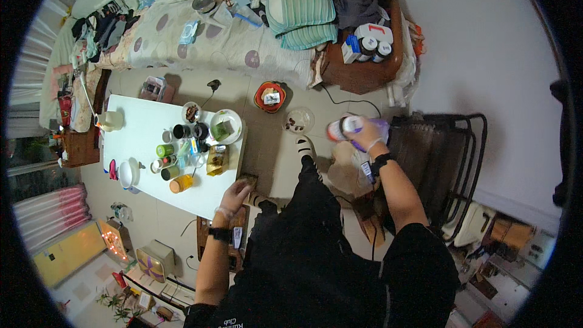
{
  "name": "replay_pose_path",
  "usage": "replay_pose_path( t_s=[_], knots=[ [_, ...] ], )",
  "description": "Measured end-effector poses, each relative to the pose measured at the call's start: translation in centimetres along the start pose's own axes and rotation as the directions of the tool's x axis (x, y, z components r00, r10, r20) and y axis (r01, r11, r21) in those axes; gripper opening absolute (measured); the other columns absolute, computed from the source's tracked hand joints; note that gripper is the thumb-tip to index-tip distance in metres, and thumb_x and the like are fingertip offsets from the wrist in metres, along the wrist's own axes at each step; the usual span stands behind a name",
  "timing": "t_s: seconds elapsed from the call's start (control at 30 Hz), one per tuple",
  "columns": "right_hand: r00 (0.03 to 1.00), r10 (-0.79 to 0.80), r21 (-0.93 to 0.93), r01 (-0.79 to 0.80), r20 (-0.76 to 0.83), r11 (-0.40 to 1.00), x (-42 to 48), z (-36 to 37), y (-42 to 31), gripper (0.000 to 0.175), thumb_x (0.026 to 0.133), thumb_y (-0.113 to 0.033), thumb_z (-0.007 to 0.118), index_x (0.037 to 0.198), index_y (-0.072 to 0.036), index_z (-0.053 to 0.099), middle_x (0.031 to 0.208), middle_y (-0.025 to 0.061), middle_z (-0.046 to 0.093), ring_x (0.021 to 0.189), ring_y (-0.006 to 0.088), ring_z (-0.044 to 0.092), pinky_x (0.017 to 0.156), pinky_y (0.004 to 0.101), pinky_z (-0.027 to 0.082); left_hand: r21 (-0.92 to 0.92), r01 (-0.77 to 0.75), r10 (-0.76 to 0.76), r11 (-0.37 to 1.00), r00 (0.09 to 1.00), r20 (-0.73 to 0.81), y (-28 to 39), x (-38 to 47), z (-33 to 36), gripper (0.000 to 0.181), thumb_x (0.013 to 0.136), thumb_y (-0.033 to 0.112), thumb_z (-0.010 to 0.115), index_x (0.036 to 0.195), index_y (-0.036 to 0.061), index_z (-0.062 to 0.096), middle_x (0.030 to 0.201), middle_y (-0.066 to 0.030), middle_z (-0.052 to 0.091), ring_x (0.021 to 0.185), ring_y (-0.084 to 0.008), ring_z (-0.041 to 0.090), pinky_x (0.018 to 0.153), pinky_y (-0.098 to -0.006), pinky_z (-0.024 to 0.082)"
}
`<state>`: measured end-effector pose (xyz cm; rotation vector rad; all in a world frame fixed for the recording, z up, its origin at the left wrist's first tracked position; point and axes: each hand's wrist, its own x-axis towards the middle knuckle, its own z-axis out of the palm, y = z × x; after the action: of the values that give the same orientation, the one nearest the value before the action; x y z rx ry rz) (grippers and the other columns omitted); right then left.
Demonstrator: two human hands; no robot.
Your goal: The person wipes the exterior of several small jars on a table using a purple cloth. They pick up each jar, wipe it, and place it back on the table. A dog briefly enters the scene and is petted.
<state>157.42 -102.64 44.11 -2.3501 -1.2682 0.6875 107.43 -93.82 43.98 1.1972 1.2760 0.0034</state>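
Observation:
My right hand (pixel 366 133) is out to the right, closed on a white-capped bottle (pixel 339 128) with an orange-red part. Purple material (pixel 381 130) shows beside that hand, above a beige bag (pixel 348 168). My left hand (pixel 237 194) is near the right corner of the white table (pixel 150 118), its fingers bent; whether it holds anything cannot be told. On the table are an amber jar (pixel 181 183), a yellow pouch (pixel 217 160), a green-lidded jar (pixel 165 150), dark-lidded jars and a plate (pixel 231 120) with a green packet.
A red bowl (pixel 270 97) and a clear dish (pixel 298 120) stand on the floor before my feet. A folded metal-framed chair (pixel 428 159) is at the right. The covered sofa (pixel 218 50) runs along the far side, with bottles (pixel 368 47) on its wooden end. Cables cross the floor.

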Motion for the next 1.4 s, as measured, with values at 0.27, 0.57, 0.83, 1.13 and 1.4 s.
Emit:
replay_pose_path(
  t_s=[0.27,0.57,0.83,1.13,1.4],
  knots=[
    [0.890,0.392,-0.120,-0.426,-0.233,0.897,20.6,-6.0,17.7,0.069,0.076,-0.043,0.082,0.125,-0.001,0.058,0.122,0.0237,0.065,0.114,0.0399,0.062,0.094,0.0464,0.050,0.128,0.457,-0.446,0.880,0.889,-0.103,-8.1,-0.7,2.1,0.046,0.098,0.034,0.063,0.128,-0.0009,0.061,0.118,-0.0138,0.069,0.105,-0.0242,0.065,0.091,-0.0361,0.051],
    [0.863,0.308,-0.031,-0.349,-0.400,0.937,30.2,-3.4,24.3,0.069,0.074,-0.043,0.083,0.125,-0.002,0.060,0.120,0.0233,0.066,0.111,0.0399,0.063,0.093,0.0484,0.050,0.298,0.450,-0.434,0.842,0.892,-0.124,-4.8,0.1,6.5,0.048,0.097,0.039,0.061,0.124,0.0002,0.064,0.106,-0.0126,0.071,0.101,-0.0235,0.066,0.090,-0.0383,0.051],
    [0.846,0.347,0.004,-0.378,-0.405,0.926,30.6,-2.4,26.6,0.083,0.079,-0.045,0.082,0.137,0.006,0.051,0.135,0.0255,0.058,0.125,0.0375,0.055,0.105,0.0424,0.043,0.084,0.549,-0.540,0.832,0.835,-0.105,0.3,4.5,9.6,0.050,0.096,0.041,0.057,0.123,-0.0002,0.065,0.120,-0.0170,0.068,0.111,-0.0291,0.064,0.096,-0.0397,0.049],
    [0.825,0.390,-0.043,-0.445,-0.409,0.895,22.9,-4.1,25.1,0.090,0.085,-0.061,0.070,0.147,-0.002,0.041,0.138,0.0248,0.053,0.127,0.0385,0.052,0.105,0.0473,0.044,-0.556,0.290,-0.460,0.779,0.867,-0.193,-10.2,19.7,8.4,0.035,0.096,0.035,0.059,0.111,0.0040,0.064,0.096,-0.0084,0.068,0.084,-0.0204,0.064,0.071,-0.0342,0.051],
    [0.883,0.445,-0.103,-0.461,-0.152,0.881,11.7,-0.1,29.7,0.069,0.094,-0.046,0.067,0.146,-0.006,0.044,0.134,0.0238,0.056,0.117,0.0366,0.058,0.099,0.0462,0.049,-0.889,-0.223,-0.536,0.400,0.729,-0.424,-15.9,35.6,2.5,0.030,0.098,0.031,0.053,0.112,0.0052,0.060,0.086,-0.0017,0.063,0.065,-0.0127,0.055,0.059,-0.0291,0.046]
  ],
)
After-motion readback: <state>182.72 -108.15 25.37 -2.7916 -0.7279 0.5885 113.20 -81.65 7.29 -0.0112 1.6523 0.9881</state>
